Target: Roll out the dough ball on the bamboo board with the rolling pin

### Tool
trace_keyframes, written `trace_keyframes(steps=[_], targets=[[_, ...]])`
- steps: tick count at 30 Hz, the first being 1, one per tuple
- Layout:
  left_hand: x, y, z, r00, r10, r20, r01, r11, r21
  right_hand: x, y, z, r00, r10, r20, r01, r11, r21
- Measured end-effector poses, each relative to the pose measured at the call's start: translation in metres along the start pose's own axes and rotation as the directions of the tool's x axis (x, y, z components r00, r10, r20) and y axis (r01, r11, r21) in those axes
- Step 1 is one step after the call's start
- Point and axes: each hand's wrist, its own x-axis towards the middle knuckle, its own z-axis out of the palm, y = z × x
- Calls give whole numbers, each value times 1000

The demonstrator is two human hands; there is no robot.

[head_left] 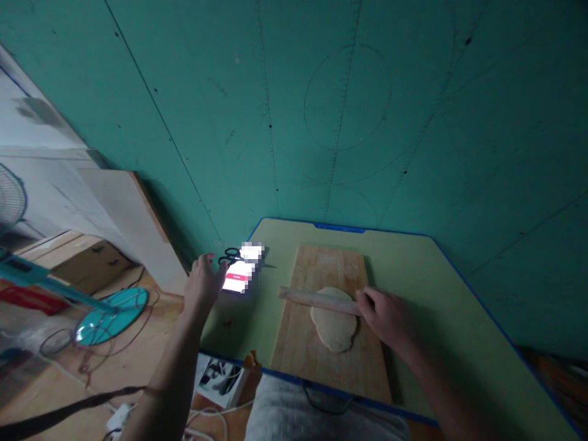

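Observation:
A flat, uneven round of dough (335,331) lies on a wooden board (331,263). Across its upper part rests a wooden rolling pin (316,299), whose right end is in my right hand (382,309), fingers closed round it. The pin's left end is free and reaches past the board's left edge. My left hand (204,283) is raised at the table's left edge, fingers apart and holding nothing. Beside it are black-handled scissors (233,252) lying over a lit phone (236,278).
The light green table (413,269) has a blue rim and stands against a green wall (294,122). On the floor at left are a turquoise fan base (113,315), cables, a cardboard box (87,260) and a white box (220,380).

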Motion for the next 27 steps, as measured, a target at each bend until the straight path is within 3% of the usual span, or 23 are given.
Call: trace_keyframes(steps=[2, 4, 8, 10, 12, 15, 18, 23, 27], targets=[[-16, 12, -4, 992, 118, -42, -122, 988, -95, 0, -1, 0, 1000, 9, 0, -9, 1000, -21], [-37, 30, -4, 948, 317, -41, -319, 931, -174, 0, -4, -2, 1000, 21, 5, -20, 998, -56], [-75, 73, 5, 768, 638, 50, -605, 750, -266, 2, -14, -12, 996, 49, 78, -38, 990, -133], [-85, 91, 11, 681, 724, 109, -672, 677, -300, 3, -18, -18, 991, 66, 120, -46, 985, -166], [-91, 101, 15, 642, 756, 127, -701, 646, -302, 2, -21, -24, 985, 59, 164, -29, 982, -185], [-96, 101, 15, 605, 786, 125, -737, 612, -285, -4, -20, -30, 974, 41, 222, 1, 982, -187], [-106, 87, 10, 583, 806, 103, -746, 581, -324, -15, -19, -35, 965, 61, 255, -9, 979, -202], [-127, 70, 1, 629, 767, 125, -659, 612, -437, -32, -20, -41, 950, 77, 302, -19, 982, -189], [-126, 77, 1, 670, 711, 213, -634, 697, -335, -32, -19, -42, 948, 94, 305, -31, 978, -205]])
